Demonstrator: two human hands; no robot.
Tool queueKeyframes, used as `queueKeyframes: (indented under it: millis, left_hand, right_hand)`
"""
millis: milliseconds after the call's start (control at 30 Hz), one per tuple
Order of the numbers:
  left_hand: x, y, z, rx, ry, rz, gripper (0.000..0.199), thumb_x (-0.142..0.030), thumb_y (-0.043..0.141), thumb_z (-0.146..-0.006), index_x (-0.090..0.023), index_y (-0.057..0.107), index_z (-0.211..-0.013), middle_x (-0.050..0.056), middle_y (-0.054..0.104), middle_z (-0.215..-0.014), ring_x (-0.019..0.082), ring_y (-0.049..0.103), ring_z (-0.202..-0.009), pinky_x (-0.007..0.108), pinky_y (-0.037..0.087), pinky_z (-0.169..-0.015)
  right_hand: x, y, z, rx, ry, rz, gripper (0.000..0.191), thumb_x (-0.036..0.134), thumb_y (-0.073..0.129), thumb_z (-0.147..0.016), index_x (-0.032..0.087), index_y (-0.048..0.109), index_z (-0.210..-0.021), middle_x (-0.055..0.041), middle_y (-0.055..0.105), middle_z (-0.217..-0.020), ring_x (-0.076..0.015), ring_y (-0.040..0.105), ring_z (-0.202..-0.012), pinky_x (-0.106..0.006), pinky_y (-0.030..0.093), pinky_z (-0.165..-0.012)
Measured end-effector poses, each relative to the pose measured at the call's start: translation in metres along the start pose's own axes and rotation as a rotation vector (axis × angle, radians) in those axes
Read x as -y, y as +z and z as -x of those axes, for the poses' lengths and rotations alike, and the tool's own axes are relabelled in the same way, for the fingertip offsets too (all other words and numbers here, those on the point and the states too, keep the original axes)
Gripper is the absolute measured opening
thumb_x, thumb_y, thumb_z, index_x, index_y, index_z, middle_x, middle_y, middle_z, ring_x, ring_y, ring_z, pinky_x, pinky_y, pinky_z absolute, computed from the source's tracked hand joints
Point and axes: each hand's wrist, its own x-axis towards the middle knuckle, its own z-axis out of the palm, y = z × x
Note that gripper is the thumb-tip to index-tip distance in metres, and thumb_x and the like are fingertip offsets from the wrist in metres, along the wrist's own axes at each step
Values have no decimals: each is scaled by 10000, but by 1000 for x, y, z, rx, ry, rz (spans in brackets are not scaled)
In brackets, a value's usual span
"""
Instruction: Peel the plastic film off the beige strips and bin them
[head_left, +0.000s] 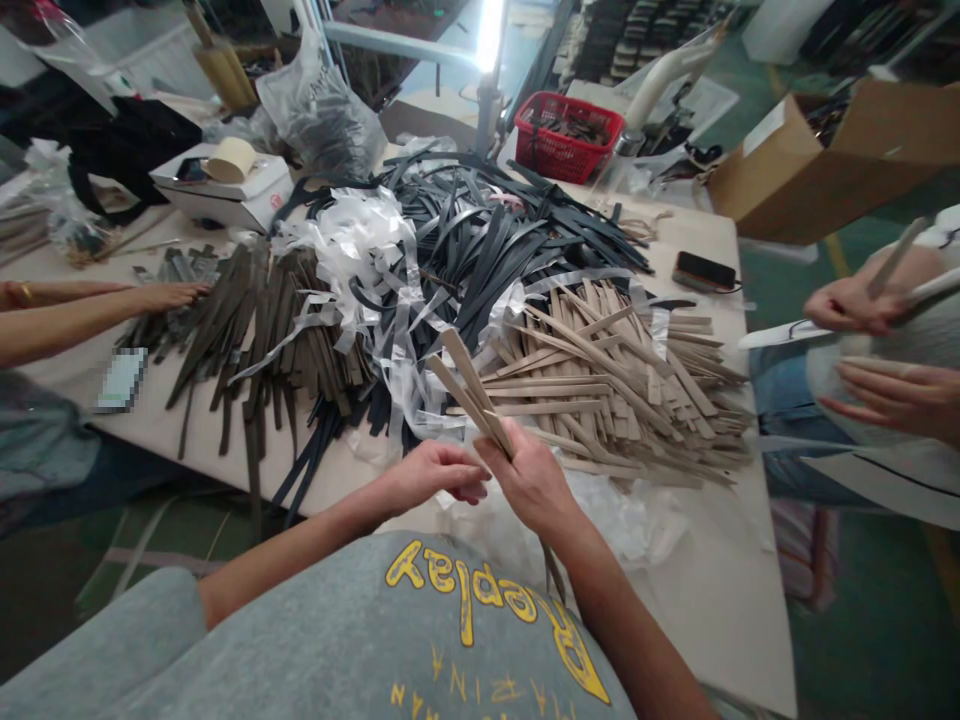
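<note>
My right hand is closed around a few beige flat strips, which stick up and away from me out of the grip. A darker strip end hangs below that wrist. Just left of it, my left hand has loosely bent fingers with small gaps between them, and no strip shows in them. Beyond the right hand lies a spread pile of similar beige strips. Crumpled clear plastic film runs along the pile's left side.
Dark blue-black strips are heaped at the back, brown strips at left. A red basket, a black phone-like device and a cardboard box stand farther off. Co-workers' hands reach in at left; another person handles strips at right.
</note>
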Motion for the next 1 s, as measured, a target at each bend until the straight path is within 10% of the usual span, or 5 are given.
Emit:
queueKeyframes:
  millis: [167, 400, 667, 1000]
  left_hand:
    - [-2, -10, -5, -169, -32, 368, 306, -383, 829, -649, -125, 678, -714, 36, 684, -742, 109, 621, -665, 234, 503, -693]
    - [-11, -9, -20, -345, 110, 811, 210, -245, 825, -675, -138, 652, -725, 3, 666, -693, 93, 620, -612, 198, 529, -625]
    - [-17, -5, -22, -367, 103, 847, 70, -198, 679, -838, -128, 672, -841, 50, 725, -817, 126, 673, -699, 234, 560, -665]
    - [-18, 1, -24, -353, 212, 776, 222, -252, 821, -703, -131, 691, -837, 45, 733, -831, 129, 677, -732, 225, 543, -715]
  right_hand:
    - [-8, -17, 24, 23, 80, -8, 426, 546, 314, -978, 206, 537, -850, 10, 562, -668, -131, 465, -495, -262, 362, -508]
    - [-42, 2, 54, 39, 293, -434, 511, 587, 689, -757, 157, 633, -1026, 43, 531, -593, -90, 377, -429, -207, 291, -372]
    - [-40, 1, 72, -31, 253, -311, 493, 593, 559, -868, 153, 631, -657, -33, 614, -616, -93, 449, -433, -227, 372, -437]
    - [-53, 10, 67, -112, 254, -147, 496, 617, 542, -864, 193, 582, -610, 22, 506, -500, -122, 466, -428, -235, 376, -443]
